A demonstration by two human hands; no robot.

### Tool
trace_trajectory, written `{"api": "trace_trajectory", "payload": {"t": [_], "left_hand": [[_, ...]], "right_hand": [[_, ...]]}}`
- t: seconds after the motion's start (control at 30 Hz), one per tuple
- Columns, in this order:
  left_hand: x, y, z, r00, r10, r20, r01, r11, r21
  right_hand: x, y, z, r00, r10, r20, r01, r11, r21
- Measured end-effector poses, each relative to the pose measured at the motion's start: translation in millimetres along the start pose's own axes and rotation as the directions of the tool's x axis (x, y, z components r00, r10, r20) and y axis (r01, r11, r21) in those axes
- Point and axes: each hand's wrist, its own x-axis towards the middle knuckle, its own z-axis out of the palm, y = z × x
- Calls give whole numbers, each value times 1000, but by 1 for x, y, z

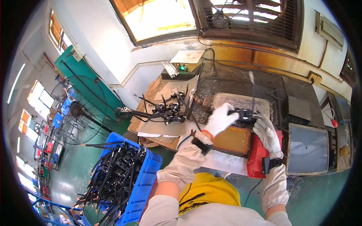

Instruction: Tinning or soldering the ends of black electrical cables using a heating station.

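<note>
My left hand [221,119], in a white glove, grips a black cable assembly [246,115] at its left end. One cable of it rises upright to a pale tip. The part is above the workbench, over the front of a grey framed pan [226,100]. My right hand [267,135], also gloved, has its fingers stretched out beside the part's right end, where a small metal end shows. Whether the fingertips touch it I cannot tell. Below the right hand stands a red bin [255,160]. A tray of amber liquid [230,140] lies between the hands, nearer to me.
Several black cable assemblies [169,110] lie on cardboard at the left. Pliers [186,138] rest by my left wrist. A blue crate [141,180] full of black cables stands at the lower left. A greyish pan [308,148] is at the right, a floor fan [77,109] far left.
</note>
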Motion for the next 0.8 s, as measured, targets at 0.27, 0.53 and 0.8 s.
{"api": "trace_trajectory", "payload": {"t": [0.27, 0.53, 0.8], "left_hand": [[-27, -60, -114, 956, -215, -199, 253, 948, 192], [-38, -168, -186, 855, -318, -409, 445, 855, 266], [-24, -222, -186, 867, -362, -341, 420, 901, 111]], "right_hand": [[-1, 0, -9, 999, -7, -37, 9, 998, 55], [-2, 2, -14, 998, 11, -64, -6, 996, 87], [-3, 1, -20, 990, 29, -140, -25, 999, 32]]}}
